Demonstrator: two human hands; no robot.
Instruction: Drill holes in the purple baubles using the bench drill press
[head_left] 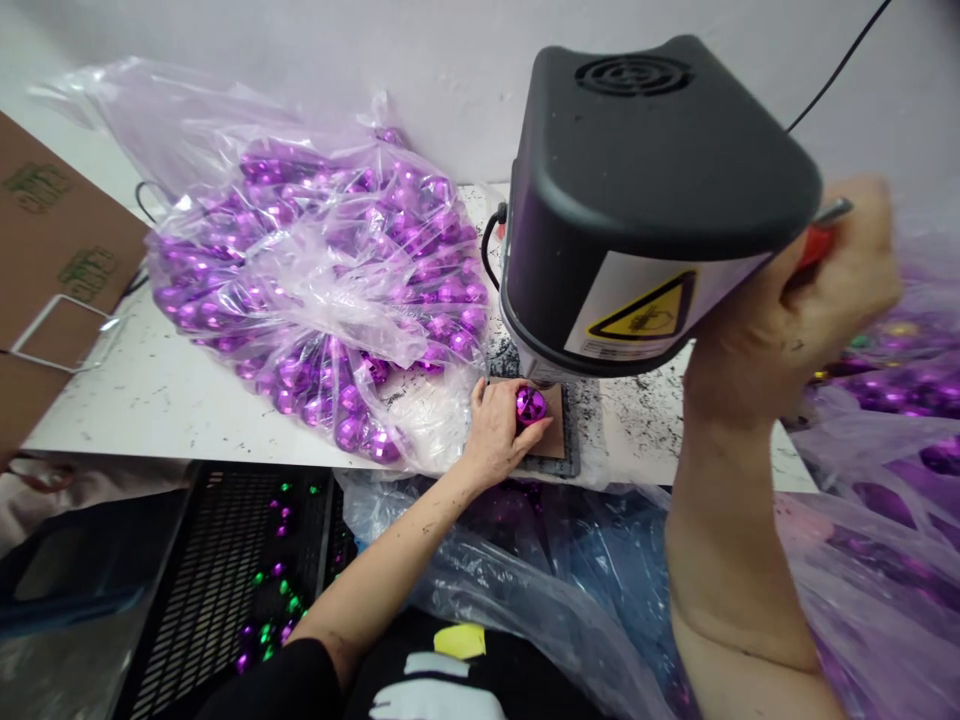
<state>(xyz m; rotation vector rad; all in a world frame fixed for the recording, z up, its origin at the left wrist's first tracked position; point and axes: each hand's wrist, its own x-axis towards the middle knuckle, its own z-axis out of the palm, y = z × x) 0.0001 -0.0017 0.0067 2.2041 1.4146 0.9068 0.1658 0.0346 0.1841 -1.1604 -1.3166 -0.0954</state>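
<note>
The left hand's [496,428] fingers clamped a purple ball [531,404] beneath the black machine [652,190]; the right hand's [844,275] gripped a red handle [811,248]. This ball seemed mid-work; whether the bagged balls [294,374] were done was unclear.

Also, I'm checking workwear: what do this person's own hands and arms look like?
The left hand and right hand wear no gloves, and both wrists are bare. A black sleeve ends near the left elbow; dark specks dot that forearm. No sleeve shows on the right arm.
</note>
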